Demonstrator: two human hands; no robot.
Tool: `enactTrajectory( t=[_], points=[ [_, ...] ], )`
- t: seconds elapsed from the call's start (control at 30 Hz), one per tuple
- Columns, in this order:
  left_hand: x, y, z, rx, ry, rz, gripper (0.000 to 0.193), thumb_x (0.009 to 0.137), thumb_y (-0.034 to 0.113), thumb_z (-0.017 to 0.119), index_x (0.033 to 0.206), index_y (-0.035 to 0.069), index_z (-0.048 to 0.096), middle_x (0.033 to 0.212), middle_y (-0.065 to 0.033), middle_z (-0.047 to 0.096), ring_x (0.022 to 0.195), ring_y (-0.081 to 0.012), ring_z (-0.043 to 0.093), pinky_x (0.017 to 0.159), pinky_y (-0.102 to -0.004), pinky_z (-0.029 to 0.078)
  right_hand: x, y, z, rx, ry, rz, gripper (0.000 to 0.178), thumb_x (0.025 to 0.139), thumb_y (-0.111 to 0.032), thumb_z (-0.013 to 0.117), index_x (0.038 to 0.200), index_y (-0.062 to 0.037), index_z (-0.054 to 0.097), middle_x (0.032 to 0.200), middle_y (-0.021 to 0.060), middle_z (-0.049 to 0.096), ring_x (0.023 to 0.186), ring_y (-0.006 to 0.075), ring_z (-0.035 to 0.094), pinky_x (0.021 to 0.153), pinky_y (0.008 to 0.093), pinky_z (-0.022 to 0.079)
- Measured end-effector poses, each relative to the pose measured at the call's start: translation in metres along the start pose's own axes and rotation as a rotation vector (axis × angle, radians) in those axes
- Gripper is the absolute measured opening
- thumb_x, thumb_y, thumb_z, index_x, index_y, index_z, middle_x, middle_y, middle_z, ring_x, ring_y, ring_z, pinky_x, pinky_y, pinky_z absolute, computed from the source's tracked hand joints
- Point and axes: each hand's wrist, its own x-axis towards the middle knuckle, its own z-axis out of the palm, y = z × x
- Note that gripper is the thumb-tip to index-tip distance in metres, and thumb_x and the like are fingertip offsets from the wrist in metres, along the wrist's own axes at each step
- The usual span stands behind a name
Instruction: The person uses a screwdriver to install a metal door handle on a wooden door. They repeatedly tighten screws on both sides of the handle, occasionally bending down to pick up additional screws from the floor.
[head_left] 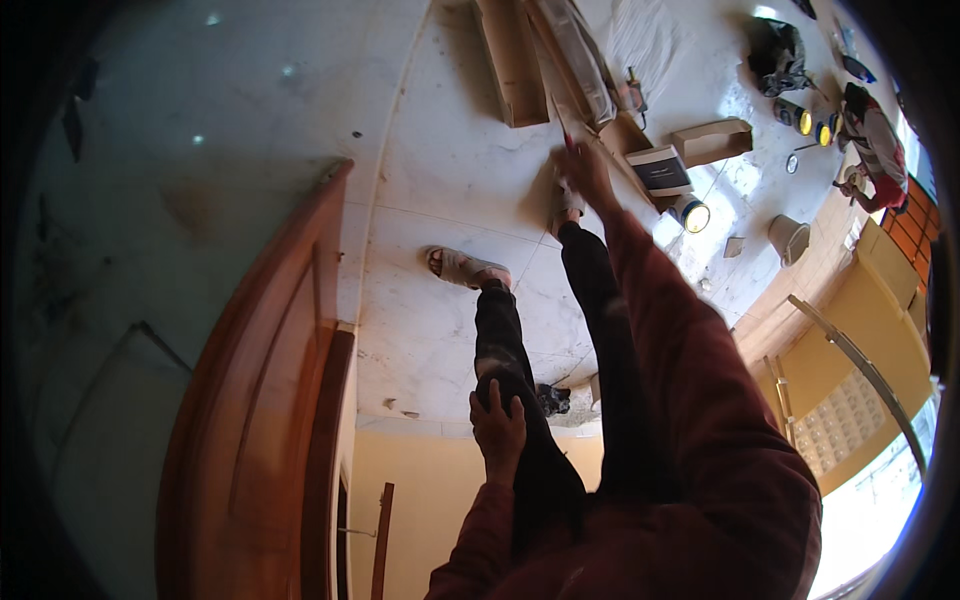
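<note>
My left hand (497, 430) lies on my left thigh near the knee, its fingers spread, holding nothing. My right arm stretches far forward and down toward the floor. At its end my right hand (588, 172) is closed round a slim red-handled tool (569, 143); its thin tip points away from me, but the exact kind is too small to make out. Just beyond the tool lies a long open cardboard box (515, 70). To the right of the hand are a white box with a dark panel (660, 172) and a can (690, 213) tipped on its side.
A brown wooden door (265, 400) stands at the left. On the pale tiled floor (440, 190) are a shallow cardboard tray (713, 142), a grey bucket (789, 240), black plastic (778, 55) and several cans. Another person (875, 150) crouches at the far right. Plastic-wrapped lengths (590, 75) lie ahead.
</note>
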Motion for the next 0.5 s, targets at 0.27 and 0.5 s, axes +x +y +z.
enactTrajectory(
  t=[0.27, 0.5],
  points=[
    [0.028, 0.020, 0.017, -0.242, -0.066, -0.167, 0.046, 0.089, 0.031, 0.065, 0.128, 0.008, 0.057, 0.131, -0.0235, 0.051, 0.121, -0.0418, 0.050, 0.101, -0.0489, 0.043, 0.220, 0.021, 0.078, -0.410, 0.317, -0.436, 0.029, 0.091, -0.036, 0.057, 0.100, -0.0083, 0.062, 0.084, 0.0181, 0.069, 0.073, 0.0349, 0.067, 0.067, 0.0470, 0.052],
    [0.037, 0.028, 0.009, -0.292, -0.069, -0.227, 0.045, 0.088, 0.030, 0.067, 0.126, 0.008, 0.058, 0.131, -0.0238, 0.052, 0.121, -0.0417, 0.051, 0.101, -0.0482, 0.044, 0.230, 0.016, 0.133, -0.481, 0.327, -0.548, 0.014, 0.088, -0.025, 0.056, 0.094, -0.0139, 0.062, 0.086, 0.0196, 0.067, 0.076, 0.0414, 0.067, 0.064, 0.0539, 0.052]
  ],
)
